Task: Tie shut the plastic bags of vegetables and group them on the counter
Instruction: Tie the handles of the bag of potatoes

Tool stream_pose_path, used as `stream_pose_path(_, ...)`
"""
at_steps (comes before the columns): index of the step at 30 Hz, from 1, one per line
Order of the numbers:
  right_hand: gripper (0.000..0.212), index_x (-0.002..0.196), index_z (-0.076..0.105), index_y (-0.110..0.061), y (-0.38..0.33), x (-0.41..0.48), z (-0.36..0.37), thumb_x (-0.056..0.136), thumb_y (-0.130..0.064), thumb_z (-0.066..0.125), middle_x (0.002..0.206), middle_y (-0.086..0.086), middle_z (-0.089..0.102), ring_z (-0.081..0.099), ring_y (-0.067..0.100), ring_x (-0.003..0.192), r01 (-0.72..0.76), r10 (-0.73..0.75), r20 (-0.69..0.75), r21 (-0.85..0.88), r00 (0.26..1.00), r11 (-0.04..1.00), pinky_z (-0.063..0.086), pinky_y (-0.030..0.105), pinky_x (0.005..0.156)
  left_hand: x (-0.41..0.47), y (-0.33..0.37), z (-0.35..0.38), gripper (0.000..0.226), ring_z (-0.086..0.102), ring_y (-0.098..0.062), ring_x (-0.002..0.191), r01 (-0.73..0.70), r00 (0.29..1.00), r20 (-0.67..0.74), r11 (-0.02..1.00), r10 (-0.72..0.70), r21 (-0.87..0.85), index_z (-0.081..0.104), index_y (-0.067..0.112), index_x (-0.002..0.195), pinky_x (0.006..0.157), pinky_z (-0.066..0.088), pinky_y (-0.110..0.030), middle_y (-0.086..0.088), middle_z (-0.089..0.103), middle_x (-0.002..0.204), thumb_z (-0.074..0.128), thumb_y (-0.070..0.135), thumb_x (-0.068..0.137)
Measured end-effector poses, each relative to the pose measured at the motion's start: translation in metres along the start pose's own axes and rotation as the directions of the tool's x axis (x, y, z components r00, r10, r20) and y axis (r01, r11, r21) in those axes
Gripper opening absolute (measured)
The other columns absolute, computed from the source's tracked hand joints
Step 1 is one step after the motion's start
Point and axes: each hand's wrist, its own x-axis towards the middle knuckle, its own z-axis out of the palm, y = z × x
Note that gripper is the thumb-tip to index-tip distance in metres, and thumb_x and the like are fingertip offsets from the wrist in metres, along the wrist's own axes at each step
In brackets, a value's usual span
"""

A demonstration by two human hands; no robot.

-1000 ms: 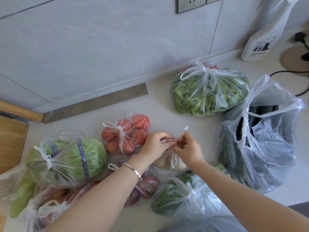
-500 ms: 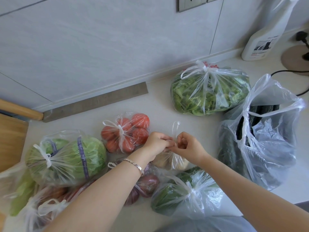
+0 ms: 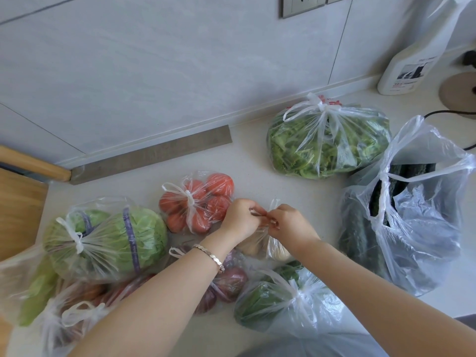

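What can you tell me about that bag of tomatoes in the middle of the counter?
The bag of tomatoes is thin, clear, crinkled plastic holding at least five round red tomatoes. Its handles are tied in a tight knot, loops pointing left. It lies on the pale counter, just right of the bagged cabbage. The left hand, pinching a small bag, overlaps its right edge; contact is unclear.
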Motion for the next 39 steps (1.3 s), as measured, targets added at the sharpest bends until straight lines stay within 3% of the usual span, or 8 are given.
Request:
stream_pose_path(8,0.018,0.091,0.071,0.000,0.001,0.001,-0.009,0.079,-0.001,0.059,0.090,0.018,0.064,0.057,0.031,0.084,-0.065,0.067,-0.010,0.143,0.998,0.988,0.041,0.030,0.072,-0.012,-0.008,0.007,0.009,0.067,-0.018,0.081,-0.153,0.985,-0.066,0.986,0.158,0.071,0.073,0.003,0.086,0.080,0.054,-0.027,-0.011,0.073,0.087,0.069,0.005,0.078)
stream_pose_path(14,0.010,0.082,0.071,-0.001,0.005,-0.006,-0.012,0.077,-0.001,0.063,0.061,-0.002,0.055,0.049,0.008,0.059,-0.056,0.074,-0.059,0.271,0.995,0.961,0.036,0.007,0.052,-0.015,-0.010,0.005,0.012,0.064,-0.013,0.080,-0.250,0.966,-0.026,0.953,0.258,0.171,0.071,0.005,0.092,0.066,0.043,-0.007,-0.009,0.073,0.092,0.066,0.011,0.083)
stream_pose_path(17,0.012,0.069,0.066,-0.008,0.006,-0.009,-0.010,0.072,0.003,0.067,0.049,-0.013,0.048,0.046,-0.001,0.044,-0.093,0.146,-0.081,0.463,0.986,0.881,0.035,0.006,0.046,-0.014,-0.013,0.004,0.013,0.059,-0.007,0.079,-0.245,0.966,-0.038,0.954,0.255,0.171,0.071,0.004,0.093,0.065,0.040,0.000,-0.008,0.072,0.095,0.063,0.009,0.084)
stream_pose_path(22,0.029,0.067,0.047,-0.013,0.014,-0.006,-0.019,0.077,0.007,0.066,0.044,-0.009,0.062,0.051,-0.002,0.040,-0.273,0.231,0.159,0.723,0.960,0.634,0.043,0.010,0.046,-0.012,-0.018,0.004,0.015,0.062,-0.009,0.085,-0.262,0.962,-0.028,0.948,0.271,0.183,0.071,0.005,0.096,0.071,0.040,-0.003,-0.006,0.072,0.097,0.060,0.006,0.086)
stream_pose_path(28,0.020,0.069,0.059,-0.010,0.020,-0.004,-0.019,0.079,0.007,0.063,0.052,0.000,0.050,0.041,0.005,0.041,-0.441,0.204,0.391,0.803,0.897,0.400,0.033,0.012,0.039,-0.009,-0.023,0.015,0.008,0.058,0.004,0.059,-0.150,0.982,-0.116,0.989,0.149,-0.004,0.070,0.004,0.088,0.059,0.042,-0.002,0.002,0.067,0.075,0.068,0.007,0.080)
stream_pose_path(32,0.019,0.087,0.071,-0.005,0.012,-0.008,-0.013,0.073,0.008,0.069,0.054,-0.009,0.061,0.048,-0.004,0.041,-0.317,0.220,0.228,0.698,0.949,0.642,0.039,0.008,0.046,-0.009,-0.021,0.017,0.005,0.057,0.006,0.043,0.008,0.999,-0.044,0.972,-0.018,-0.234,0.066,0.005,0.078,0.051,0.047,-0.010,0.003,0.061,0.061,0.068,0.000,0.078)
stream_pose_path(34,0.021,0.089,0.072,-0.007,0.009,-0.009,-0.008,0.072,0.004,0.072,0.055,-0.010,0.061,0.048,-0.005,0.040,-0.227,0.211,0.100,0.605,0.972,0.763,0.038,0.005,0.048,-0.010,-0.021,0.017,0.019,0.056,0.004,0.042,0.047,0.999,-0.007,0.958,-0.051,-0.283,0.062,0.013,0.071,0.052,0.050,-0.013,-0.002,0.060,0.061,0.064,-0.004,0.080)
stream_pose_path(39,0.019,0.094,0.074,-0.012,0.009,-0.013,-0.003,0.076,-0.007,0.071,0.076,-0.005,0.059,0.047,-0.004,0.057,-0.005,0.049,-0.134,0.310,0.990,0.951,0.040,0.002,0.059,-0.011,-0.021,0.017,0.017,0.060,-0.009,0.061,0.127,0.992,0.038,0.880,-0.124,-0.457,0.062,0.014,0.078,0.061,0.052,-0.015,-0.004,0.063,0.070,0.063,-0.002,0.082)
